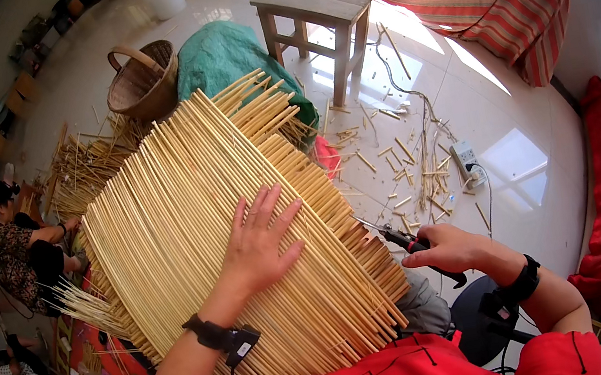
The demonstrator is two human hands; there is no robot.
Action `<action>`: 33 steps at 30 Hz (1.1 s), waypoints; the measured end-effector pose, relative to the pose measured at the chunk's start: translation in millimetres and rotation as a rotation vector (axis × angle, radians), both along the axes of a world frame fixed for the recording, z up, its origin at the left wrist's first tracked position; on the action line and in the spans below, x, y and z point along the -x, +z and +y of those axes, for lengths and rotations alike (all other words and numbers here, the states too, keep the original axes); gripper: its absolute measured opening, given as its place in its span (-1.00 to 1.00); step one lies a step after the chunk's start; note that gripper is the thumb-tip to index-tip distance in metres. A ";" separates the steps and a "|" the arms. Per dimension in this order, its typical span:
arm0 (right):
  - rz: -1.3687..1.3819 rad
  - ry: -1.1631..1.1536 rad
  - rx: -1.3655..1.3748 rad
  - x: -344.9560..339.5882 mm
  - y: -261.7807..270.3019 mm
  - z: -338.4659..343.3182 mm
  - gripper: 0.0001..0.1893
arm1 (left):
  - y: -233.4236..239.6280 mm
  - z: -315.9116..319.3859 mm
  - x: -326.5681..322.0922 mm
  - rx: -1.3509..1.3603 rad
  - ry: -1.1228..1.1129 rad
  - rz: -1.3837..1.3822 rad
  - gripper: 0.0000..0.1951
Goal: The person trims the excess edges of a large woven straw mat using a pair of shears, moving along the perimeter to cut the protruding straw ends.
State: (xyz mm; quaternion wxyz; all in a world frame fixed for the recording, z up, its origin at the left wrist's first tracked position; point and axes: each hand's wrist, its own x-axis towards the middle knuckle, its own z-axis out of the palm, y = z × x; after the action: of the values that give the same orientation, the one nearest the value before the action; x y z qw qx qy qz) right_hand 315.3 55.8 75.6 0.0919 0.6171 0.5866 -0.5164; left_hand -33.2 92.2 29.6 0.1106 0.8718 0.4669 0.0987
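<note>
My left hand (260,248) lies flat, fingers spread, on a mat of straight yellow reed-like stalks (171,197) laid side by side. Under its right edge shows another layer of stalks (326,201) with cut ends, some of them brown. Just past that edge, my right hand (448,249) is closed around a black and red hand tool (404,238), which looks like shears. The tool's thin metal tip points up and left, close to the stalk ends. Whether its blades are apart is too small to tell. Both wrists wear black bands.
Cut stalk pieces (402,155) litter the tiled floor near a power strip (468,162) with cords. Beyond the mat stand a wooden stool (314,0), a wicker basket (146,82) and a green sheet (221,52). A person (19,252) sits at the left.
</note>
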 end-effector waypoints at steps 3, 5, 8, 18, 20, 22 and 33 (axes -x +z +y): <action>-0.020 0.051 0.006 -1.6 2.0 7.3 -0.29 | -1.0 1.6 -0.1 -0.008 -0.015 -0.006 -0.32; -0.006 0.082 0.030 -4.5 0.8 17.7 -0.29 | -0.8 1.5 0.8 -0.010 -0.017 -0.002 -0.32; 0.053 0.041 0.049 -7.3 -14.3 22.0 -0.30 | -0.1 1.1 -0.3 -0.008 -0.011 -0.001 -0.32; 0.116 -0.130 0.014 4.0 -22.6 -6.0 -0.34 | -2.1 1.7 0.6 -0.016 -0.016 0.008 -0.32; 0.092 -0.100 0.005 4.4 -20.1 -6.6 -0.34 | -1.8 1.8 0.3 -0.015 -0.016 0.005 -0.32; 0.071 -0.075 0.001 4.6 -17.5 -4.9 -0.34 | -1.2 2.3 0.1 -0.014 -0.019 -0.001 -0.32; 0.059 -0.108 -0.029 10.6 -20.2 -7.6 -0.36 | -1.0 1.3 -0.7 -0.016 -0.011 0.000 -0.32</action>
State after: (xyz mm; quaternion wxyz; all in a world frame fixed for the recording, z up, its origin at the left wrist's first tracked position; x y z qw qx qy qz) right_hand 304.7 48.2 55.4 0.0375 0.6336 0.5621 -0.5303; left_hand -32.6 93.6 28.6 0.1043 0.8752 0.4612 0.1020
